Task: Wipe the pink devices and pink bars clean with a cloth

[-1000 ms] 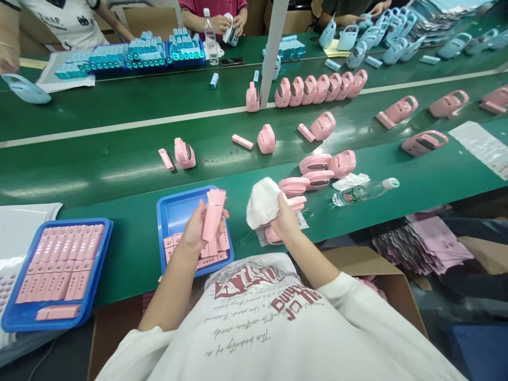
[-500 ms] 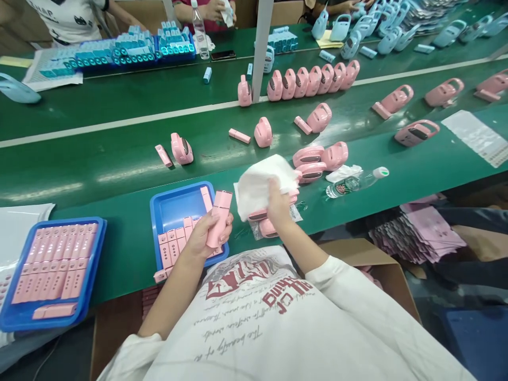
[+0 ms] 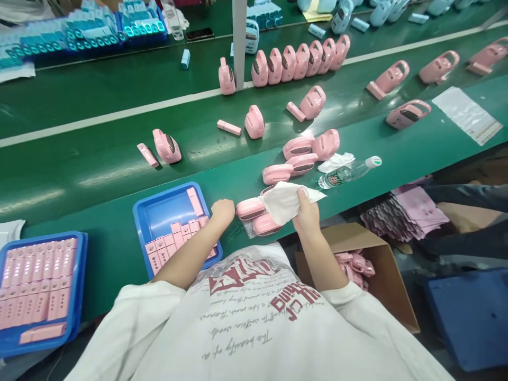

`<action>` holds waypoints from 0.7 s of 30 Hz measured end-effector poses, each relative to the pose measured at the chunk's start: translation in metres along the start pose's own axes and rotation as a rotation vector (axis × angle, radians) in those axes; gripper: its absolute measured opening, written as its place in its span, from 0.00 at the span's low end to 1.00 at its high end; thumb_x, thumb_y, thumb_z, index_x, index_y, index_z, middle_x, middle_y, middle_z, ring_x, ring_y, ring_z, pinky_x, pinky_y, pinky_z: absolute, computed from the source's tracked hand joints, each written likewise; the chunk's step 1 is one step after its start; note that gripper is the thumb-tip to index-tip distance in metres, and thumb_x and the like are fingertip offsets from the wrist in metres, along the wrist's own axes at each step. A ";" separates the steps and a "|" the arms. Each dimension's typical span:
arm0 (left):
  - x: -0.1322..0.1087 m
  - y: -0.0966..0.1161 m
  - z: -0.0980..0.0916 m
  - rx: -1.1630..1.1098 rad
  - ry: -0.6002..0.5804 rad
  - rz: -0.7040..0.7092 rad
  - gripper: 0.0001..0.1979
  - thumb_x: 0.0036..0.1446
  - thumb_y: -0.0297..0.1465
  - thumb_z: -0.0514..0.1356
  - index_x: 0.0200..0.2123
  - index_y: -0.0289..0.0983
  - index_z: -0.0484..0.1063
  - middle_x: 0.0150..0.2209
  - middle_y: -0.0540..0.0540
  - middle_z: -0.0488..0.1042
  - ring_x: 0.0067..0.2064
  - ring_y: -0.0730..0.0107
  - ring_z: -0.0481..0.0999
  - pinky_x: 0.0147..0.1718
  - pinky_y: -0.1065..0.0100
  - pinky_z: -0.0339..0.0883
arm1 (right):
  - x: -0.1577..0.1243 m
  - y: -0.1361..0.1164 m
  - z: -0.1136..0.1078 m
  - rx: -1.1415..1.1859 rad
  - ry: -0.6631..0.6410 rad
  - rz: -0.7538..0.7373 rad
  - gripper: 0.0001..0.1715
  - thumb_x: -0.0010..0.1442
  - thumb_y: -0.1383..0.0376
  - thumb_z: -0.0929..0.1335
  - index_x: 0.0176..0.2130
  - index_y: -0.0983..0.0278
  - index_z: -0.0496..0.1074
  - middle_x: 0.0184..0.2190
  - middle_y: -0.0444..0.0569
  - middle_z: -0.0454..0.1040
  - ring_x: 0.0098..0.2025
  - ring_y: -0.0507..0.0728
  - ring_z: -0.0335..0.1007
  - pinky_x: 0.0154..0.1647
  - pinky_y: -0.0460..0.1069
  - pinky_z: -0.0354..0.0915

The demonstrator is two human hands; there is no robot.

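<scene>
White cloth (image 3: 280,205) it is, pinched in the right hand (image 3: 307,214), fanned out over a group of pink handled units (image 3: 265,225) on the near strip of green bench; whether it touches them, I can't tell. Closest of all, the wearer's printed shirt (image 3: 246,312) fills the bottom, and off to the right a cardboard box (image 3: 397,301) sits below the bench edge, pink pieces (image 3: 355,269) piled inside.

Now the left hand (image 3: 223,212): curled tight, knuckles up, just beside those units, and whether anything is tucked inside, I can't tell! Its forearm crosses a blue tray (image 3: 159,214) with pink sticks (image 3: 178,235) lined up in the near half and one lying alone at the far right. Further left, a second tray (image 3: 82,248) shows two packed rows, with one stick lying crosswise in front.

Past the cloth, four more units (image 3: 299,147) cluster beside a crumpled tissue (image 3: 336,162) and a tipped-over clear bottle (image 3: 349,173). Onto the belt: pink units, several with a stick alongside. Beyond, seven stand in a row (image 3: 289,63) right of a grey post (image 3: 239,42), one left of it. Farthest out, blue sticks (image 3: 91,29) crowd their trays.
</scene>
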State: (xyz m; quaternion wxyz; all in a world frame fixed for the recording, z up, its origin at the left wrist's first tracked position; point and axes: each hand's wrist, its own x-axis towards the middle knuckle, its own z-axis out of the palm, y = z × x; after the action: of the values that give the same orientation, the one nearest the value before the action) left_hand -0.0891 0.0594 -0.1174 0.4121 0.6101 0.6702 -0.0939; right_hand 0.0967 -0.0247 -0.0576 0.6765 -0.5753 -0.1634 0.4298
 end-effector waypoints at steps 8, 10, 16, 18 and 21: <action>0.043 0.006 -0.032 -0.048 -0.099 -0.091 0.15 0.46 0.34 0.69 0.35 0.31 0.74 0.34 0.36 0.76 0.41 0.49 0.77 0.36 0.54 0.72 | -0.003 0.001 0.008 0.058 -0.048 0.077 0.23 0.48 0.51 0.72 0.39 0.63 0.72 0.41 0.50 0.79 0.50 0.62 0.73 0.53 0.56 0.69; 0.034 -0.006 -0.051 -0.140 -0.131 -0.071 0.15 0.38 0.32 0.72 0.28 0.32 0.73 0.24 0.37 0.74 0.32 0.46 0.78 0.27 0.57 0.70 | 0.001 0.000 0.006 0.128 -0.026 0.086 0.22 0.50 0.51 0.70 0.38 0.63 0.72 0.42 0.50 0.79 0.52 0.61 0.72 0.54 0.56 0.69; -0.033 -0.048 -0.084 -0.642 -0.110 0.187 0.23 0.38 0.38 0.68 0.38 0.35 0.68 0.30 0.45 0.74 0.30 0.66 0.75 0.24 0.71 0.67 | 0.016 0.002 -0.001 0.239 -0.142 0.254 0.20 0.54 0.53 0.66 0.40 0.64 0.73 0.44 0.51 0.79 0.53 0.61 0.71 0.57 0.59 0.66; -0.057 -0.048 -0.080 -0.983 -0.098 0.323 0.26 0.39 0.41 0.68 0.40 0.35 0.69 0.33 0.46 0.72 0.31 0.70 0.73 0.24 0.73 0.66 | 0.016 0.005 0.007 0.224 -0.135 0.260 0.18 0.53 0.54 0.67 0.38 0.64 0.73 0.42 0.51 0.79 0.53 0.62 0.72 0.56 0.59 0.67; -0.085 -0.038 -0.066 -1.286 -0.158 0.423 0.29 0.42 0.45 0.67 0.46 0.34 0.71 0.31 0.47 0.70 0.27 0.74 0.70 0.21 0.74 0.64 | 0.006 0.009 0.028 0.155 -0.053 0.195 0.17 0.54 0.54 0.67 0.37 0.64 0.73 0.41 0.51 0.79 0.52 0.61 0.72 0.55 0.58 0.68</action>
State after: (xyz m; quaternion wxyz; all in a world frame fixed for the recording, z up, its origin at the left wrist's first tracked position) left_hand -0.1590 0.0292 -0.0326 0.7500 0.3529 0.4268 0.3616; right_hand 0.0762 -0.0025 -0.0599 0.6694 -0.5227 -0.0906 0.5200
